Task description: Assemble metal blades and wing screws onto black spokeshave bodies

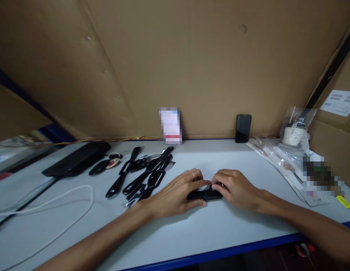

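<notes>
A black spokeshave (200, 195), a two-handled metal tool, lies on the table under both my hands. My left hand (182, 194) is closed around its left handle, thumb along the near side and index finger reaching to the middle. At the tool's middle, my right hand (235, 190) pinches a small shiny part between thumb and fingertips; its exact kind is too small to make out. The right end of the tool is hidden by that hand. To the left, several more black spokeshaves (152, 169) lie in a loose pile with small metal pieces among them.
A dark phone (243, 128) and a blurred lit screen (171, 126) lean against the cardboard wall. Clear plastic packs (276, 158) and a bagged white container (292, 134) are on the right. A black lamp-like object (75, 160) and white cable (90, 203) lie left.
</notes>
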`<control>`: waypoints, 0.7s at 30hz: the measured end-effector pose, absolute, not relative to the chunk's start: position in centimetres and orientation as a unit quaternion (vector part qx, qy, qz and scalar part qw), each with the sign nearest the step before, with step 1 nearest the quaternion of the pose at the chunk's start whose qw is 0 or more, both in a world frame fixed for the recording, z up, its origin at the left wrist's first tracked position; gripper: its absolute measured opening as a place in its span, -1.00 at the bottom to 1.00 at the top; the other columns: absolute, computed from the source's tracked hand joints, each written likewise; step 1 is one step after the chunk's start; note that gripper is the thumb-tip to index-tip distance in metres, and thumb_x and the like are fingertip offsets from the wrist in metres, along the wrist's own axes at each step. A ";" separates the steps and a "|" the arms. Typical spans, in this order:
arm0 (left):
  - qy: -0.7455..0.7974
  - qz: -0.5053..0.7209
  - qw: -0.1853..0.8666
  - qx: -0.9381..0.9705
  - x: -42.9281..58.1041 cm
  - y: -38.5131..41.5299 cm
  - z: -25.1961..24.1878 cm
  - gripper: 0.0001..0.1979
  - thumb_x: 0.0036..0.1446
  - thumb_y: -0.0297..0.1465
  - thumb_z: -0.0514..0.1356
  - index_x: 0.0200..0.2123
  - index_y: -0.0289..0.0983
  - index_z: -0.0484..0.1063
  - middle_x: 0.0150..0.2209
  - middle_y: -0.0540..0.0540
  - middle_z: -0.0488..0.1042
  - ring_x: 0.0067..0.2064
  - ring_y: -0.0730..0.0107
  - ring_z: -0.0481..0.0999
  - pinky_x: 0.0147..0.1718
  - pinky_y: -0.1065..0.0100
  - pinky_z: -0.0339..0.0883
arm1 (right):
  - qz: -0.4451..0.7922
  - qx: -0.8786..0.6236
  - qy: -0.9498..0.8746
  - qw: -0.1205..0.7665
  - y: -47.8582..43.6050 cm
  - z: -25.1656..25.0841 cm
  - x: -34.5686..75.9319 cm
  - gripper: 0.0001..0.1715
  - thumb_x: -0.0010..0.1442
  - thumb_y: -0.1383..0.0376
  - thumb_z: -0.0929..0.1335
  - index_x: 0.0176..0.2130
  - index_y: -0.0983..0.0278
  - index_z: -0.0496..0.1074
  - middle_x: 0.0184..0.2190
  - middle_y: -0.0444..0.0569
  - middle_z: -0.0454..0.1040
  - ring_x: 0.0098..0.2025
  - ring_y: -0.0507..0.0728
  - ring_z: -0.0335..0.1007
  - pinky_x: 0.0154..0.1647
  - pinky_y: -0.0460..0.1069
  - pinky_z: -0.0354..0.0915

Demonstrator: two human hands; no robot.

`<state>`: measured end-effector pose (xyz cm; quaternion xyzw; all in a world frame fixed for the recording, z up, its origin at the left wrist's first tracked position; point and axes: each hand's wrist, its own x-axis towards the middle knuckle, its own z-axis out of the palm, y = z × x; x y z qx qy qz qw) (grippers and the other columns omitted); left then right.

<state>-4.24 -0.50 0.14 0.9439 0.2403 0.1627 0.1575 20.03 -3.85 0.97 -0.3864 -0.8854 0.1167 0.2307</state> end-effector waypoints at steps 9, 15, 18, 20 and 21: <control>0.248 0.169 0.162 0.940 -3.9 -0.4 -0.2 -0.62 0.36 -0.09 0.23 0.06 -0.22 0.48 -0.11 -0.16 0.45 -0.08 0.11 0.46 -0.09 0.18 0.38 | 0.077 -0.361 -0.904 0.217 -3.4 0.8 19.6 -0.78 0.42 0.42 0.29 -0.28 0.30 0.47 -0.32 0.00 0.50 -0.29 0.11 0.36 -0.23 0.00 0.26; 0.249 0.170 0.164 0.939 -3.9 -0.4 -0.3 -0.65 0.39 -0.09 0.20 0.02 -0.22 0.47 -0.11 -0.15 0.44 -0.10 0.14 0.45 -0.11 0.19 0.38 | 0.076 -0.376 -0.897 0.218 -3.4 0.8 19.4 -0.78 0.39 0.45 0.30 -0.31 0.29 0.46 -0.34 0.00 0.49 -0.30 0.13 0.35 -0.24 0.02 0.27; 0.243 0.181 0.165 0.939 -3.9 -0.3 -0.4 -0.63 0.38 -0.07 0.20 0.02 -0.22 0.48 -0.12 -0.15 0.44 -0.10 0.15 0.45 -0.12 0.21 0.38 | 0.078 -0.378 -0.897 0.217 -3.4 0.8 19.2 -0.78 0.39 0.46 0.30 -0.31 0.29 0.45 -0.35 -0.01 0.48 -0.30 0.13 0.35 -0.23 0.03 0.27; 0.239 0.187 0.158 0.940 -3.8 -0.2 -0.5 -0.62 0.37 -0.04 0.20 -0.03 -0.23 0.49 -0.14 -0.15 0.44 -0.12 0.15 0.44 -0.13 0.21 0.37 | 0.079 -0.369 -0.900 0.217 -3.3 0.7 19.1 -0.78 0.39 0.46 0.30 -0.31 0.30 0.45 -0.34 0.00 0.48 -0.30 0.13 0.35 -0.23 0.03 0.28; 0.238 0.187 0.152 0.941 -3.7 -0.2 -0.6 -0.61 0.36 -0.02 0.20 -0.06 -0.24 0.49 -0.15 -0.14 0.44 -0.13 0.16 0.44 -0.15 0.21 0.36 | 0.076 -0.362 -0.903 0.216 -3.2 0.7 19.1 -0.77 0.39 0.46 0.30 -0.32 0.30 0.44 -0.34 0.00 0.48 -0.29 0.13 0.35 -0.23 0.03 0.28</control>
